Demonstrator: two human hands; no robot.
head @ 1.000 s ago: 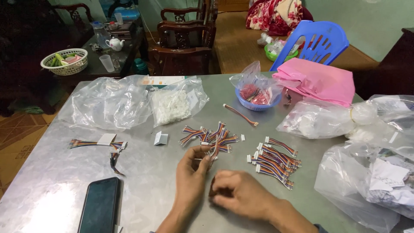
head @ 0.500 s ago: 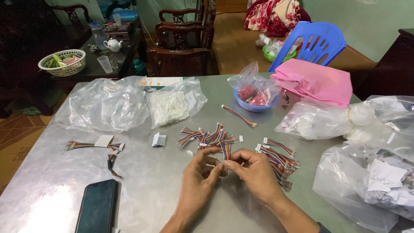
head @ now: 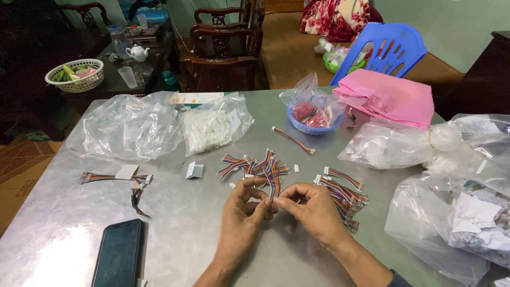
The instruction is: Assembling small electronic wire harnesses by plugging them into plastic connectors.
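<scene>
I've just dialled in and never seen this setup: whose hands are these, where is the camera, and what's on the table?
No machine here: a person works bare-handed, filmed by one camera on their head looking down. The left hand and right hand together pinch a multicoloured wire lead over a grey table. Beyond them lies a loose pile of wire leads, with a tidier bundle to the right. A black phone lies near left; clear plastic bags and a blue bowl sit farther back.
</scene>
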